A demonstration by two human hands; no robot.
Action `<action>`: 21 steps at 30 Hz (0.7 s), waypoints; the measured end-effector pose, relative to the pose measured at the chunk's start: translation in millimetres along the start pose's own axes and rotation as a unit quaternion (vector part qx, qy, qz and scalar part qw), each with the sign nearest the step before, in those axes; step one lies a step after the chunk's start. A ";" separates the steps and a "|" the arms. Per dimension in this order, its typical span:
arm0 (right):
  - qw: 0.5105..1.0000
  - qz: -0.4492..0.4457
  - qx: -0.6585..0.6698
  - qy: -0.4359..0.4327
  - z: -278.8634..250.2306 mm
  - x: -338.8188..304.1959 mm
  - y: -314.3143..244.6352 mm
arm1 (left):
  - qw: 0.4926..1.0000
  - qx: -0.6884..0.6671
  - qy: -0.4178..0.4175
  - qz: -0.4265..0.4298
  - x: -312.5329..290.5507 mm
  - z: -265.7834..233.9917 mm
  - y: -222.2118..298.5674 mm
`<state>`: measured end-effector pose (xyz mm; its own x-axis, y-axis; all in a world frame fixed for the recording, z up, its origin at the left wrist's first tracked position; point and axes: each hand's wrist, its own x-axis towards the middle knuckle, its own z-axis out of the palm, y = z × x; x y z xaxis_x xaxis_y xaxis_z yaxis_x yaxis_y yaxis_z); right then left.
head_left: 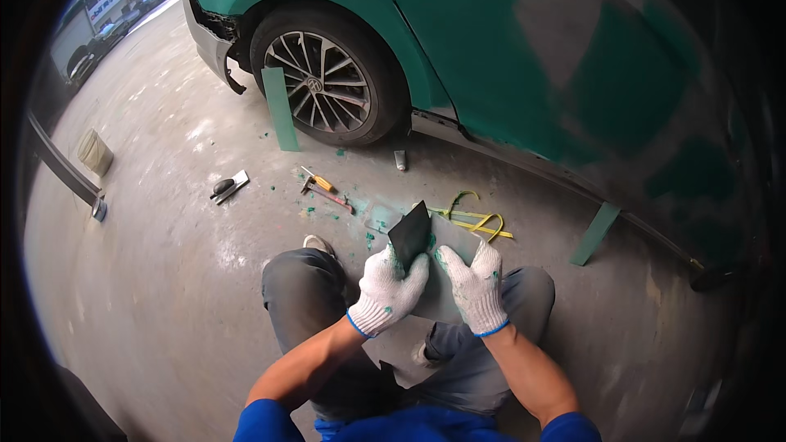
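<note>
Left grip (pixel 390 285) is clamping a dark sheet (pixel 411 234), right grip (pixel 476 282) a grey board (pixel 438 295); ahead, the car (pixel 491 61) is showing patchy green, seemingly unfinished

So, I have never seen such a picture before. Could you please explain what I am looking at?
Gladly. There is no machine: you see a person's own two hands, in white gloves. The single picture comes from a fisheye camera worn on the head, looking down, so straight edges bend near the rim. The left hand holds a dark, flat piece; the right hand holds a grey sheet. On the floor lie a hammer, a yellow-handled tool and a yellow strap, among other things. Beyond them stands a car, mostly green with grey areas.
</note>
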<state>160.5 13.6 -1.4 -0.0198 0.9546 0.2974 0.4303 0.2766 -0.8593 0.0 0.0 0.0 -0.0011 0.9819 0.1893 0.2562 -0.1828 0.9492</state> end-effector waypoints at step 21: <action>0.953 -0.178 -0.241 0.043 -10.7 -0.4 17.5 | 0.962 -0.190 -0.040 -0.191 7.2 -4.8 -10.6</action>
<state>177.7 16.8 -12.1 -0.1775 0.7915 0.5848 0.7751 0.4786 -0.4126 -7.4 8.8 -7.5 0.0542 0.9790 -0.1967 -0.1200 0.2019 0.9720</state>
